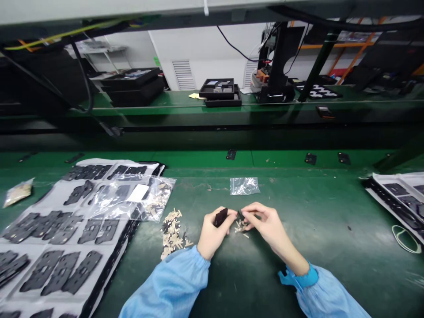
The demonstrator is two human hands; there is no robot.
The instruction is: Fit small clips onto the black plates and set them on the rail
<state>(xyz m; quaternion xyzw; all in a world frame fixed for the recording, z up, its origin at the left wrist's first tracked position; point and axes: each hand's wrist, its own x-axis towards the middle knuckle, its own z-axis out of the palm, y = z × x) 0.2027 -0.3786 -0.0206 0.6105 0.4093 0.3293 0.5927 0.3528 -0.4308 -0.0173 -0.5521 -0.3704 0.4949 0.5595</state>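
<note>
Pale pieces (pixel 171 232): heaped on the green bench (pixel 198 194), at the left hand's nine o'clock.
Left hand (pixel 212 230): gripping a dark flat part (pixel 220 217) at its one o'clock.
Loose bits (pixel 240 228): between the hands.
Right hand (pixel 266 223): fingertips pinching a small dark piece (pixel 240 215) at its nine o'clock.

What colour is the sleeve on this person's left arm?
The left sleeve is light blue; it shows in the head camera's picture, the only view.

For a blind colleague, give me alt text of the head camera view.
A person's left hand holds at least one dark flat part, the right hand close by, above a green bench; at left lie small beige pieces and a tray of black parts.
</note>
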